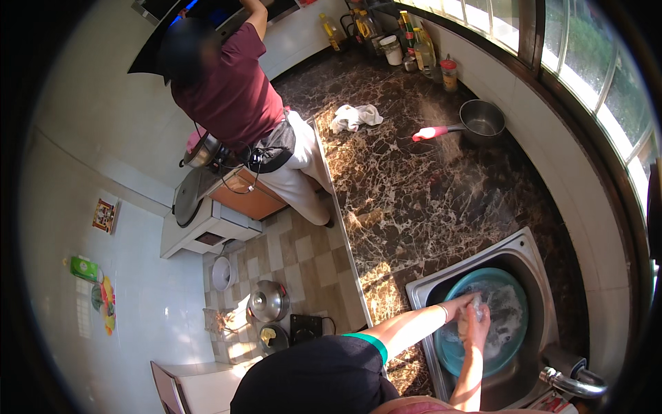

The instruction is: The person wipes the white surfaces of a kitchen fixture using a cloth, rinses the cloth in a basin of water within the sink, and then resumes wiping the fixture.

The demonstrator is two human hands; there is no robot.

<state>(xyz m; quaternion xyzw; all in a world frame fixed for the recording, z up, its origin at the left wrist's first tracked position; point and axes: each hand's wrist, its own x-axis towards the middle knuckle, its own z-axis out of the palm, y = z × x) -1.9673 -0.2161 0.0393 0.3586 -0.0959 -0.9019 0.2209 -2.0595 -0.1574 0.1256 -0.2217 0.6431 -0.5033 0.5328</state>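
A teal plastic basin [521, 331] of sudsy water stands in the stainless steel sink [540, 290]. Over the basin, my left hand [460, 306] and my right hand [477, 325] are pressed together around a wet, foamy, whitish cloth [477, 301]. Both hands cover much of the cloth, so its shape is hard to tell. White foam [504, 315] floats beside my right hand.
A chrome faucet [569, 382] juts over the sink's near corner. Along the dark marbled counter [403, 207] lie a saucepan [482, 121] with a pink handle and a crumpled white rag [356, 118]. Bottles [422, 54] line the wall. Another person [232, 98] stands at the far left.
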